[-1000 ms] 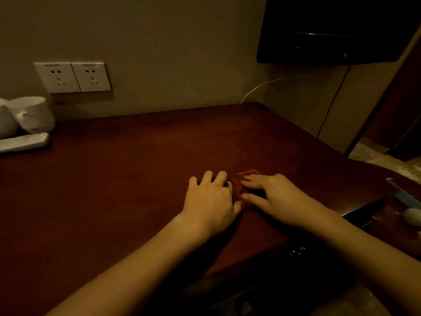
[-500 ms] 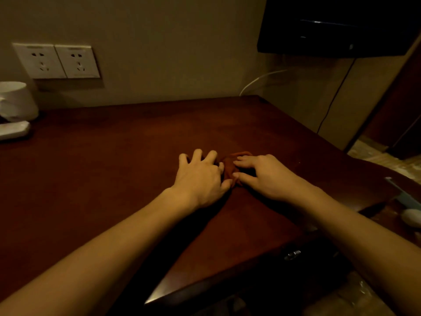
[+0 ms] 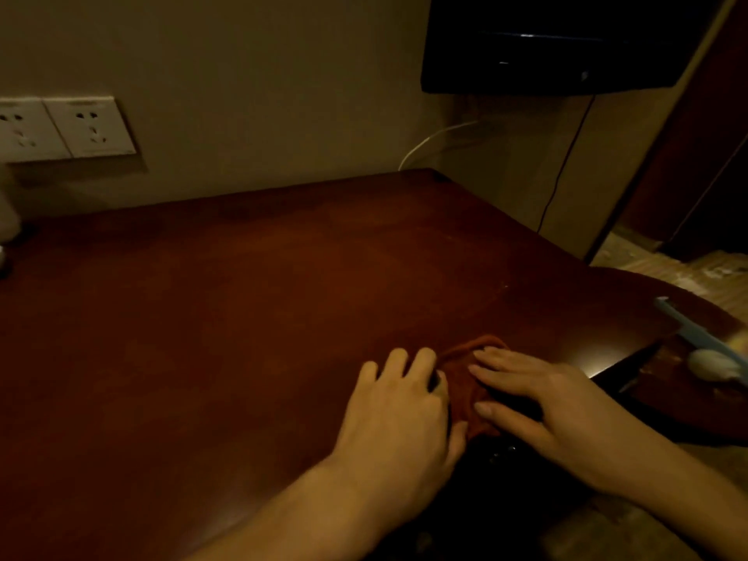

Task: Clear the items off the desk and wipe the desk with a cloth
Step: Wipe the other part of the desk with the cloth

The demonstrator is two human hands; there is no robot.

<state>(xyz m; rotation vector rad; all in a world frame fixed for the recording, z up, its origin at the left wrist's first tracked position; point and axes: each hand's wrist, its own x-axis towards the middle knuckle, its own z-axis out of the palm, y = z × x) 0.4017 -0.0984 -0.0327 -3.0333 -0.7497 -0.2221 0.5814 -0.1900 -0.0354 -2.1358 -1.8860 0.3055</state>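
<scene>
1. I see the left hand (image 3: 398, 415) lying palm down on the dark red-brown desk (image 3: 202, 338), fingers fairly straight and spread, its thumb side touching the cloth (image 3: 465, 382).
2. The right hand (image 3: 554, 406) lies just beside it, fingers extended and flat, pressing on the cloth from the other side; the thumb reaches out along the cloth's near edge.
3. The cloth is a small reddish-brown bunch sitting between my two hands, close to the desk's near right edge. Neither hand curls around it, as far as I can tell in this dim light.
4. Beyond the hands, on the wall to the far left, are two white wall sockets (image 3: 60, 129).
5. Far ahead and to the right of the right hand hangs a dark screen (image 3: 558, 42), with a black cable (image 3: 564, 164) dropping from it and a white cable (image 3: 433, 139) curving behind the desk's back corner.
6. To the right of the right hand, off the desk edge, I make out a pale blue strip (image 3: 696, 334) and a small white object (image 3: 710, 364); what they are I cannot tell.
</scene>
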